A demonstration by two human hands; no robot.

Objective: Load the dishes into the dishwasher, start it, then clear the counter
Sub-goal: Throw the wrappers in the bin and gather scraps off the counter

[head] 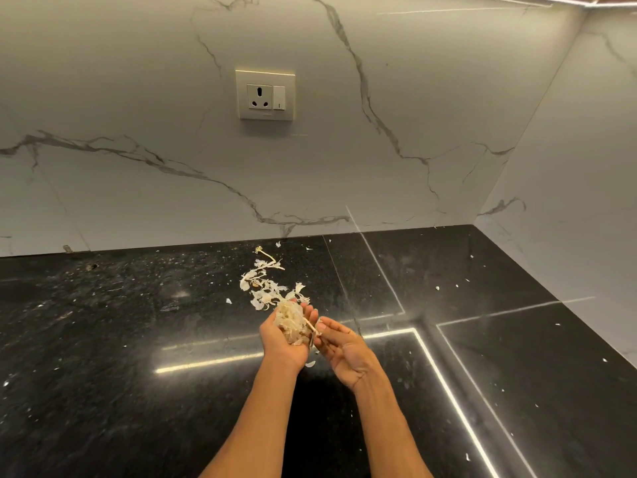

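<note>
On the black stone counter (138, 339) lies a loose trail of pale garlic peels (263, 288), running from the back wall toward me. My left hand (281, 343) is cupped palm up and holds a heap of these peels (293, 322). My right hand (344, 353) is right beside it, its fingertips pinching a thin peel stalk (313, 328) at the edge of the heap. A single peel (310, 363) lies below my hands. No dishes or dishwasher are in view.
A marble backsplash with a socket and switch plate (265, 94) stands behind the counter. A marble side wall (568, 167) closes the corner at the right. Small peel flecks (437, 288) are scattered over the right part of the counter.
</note>
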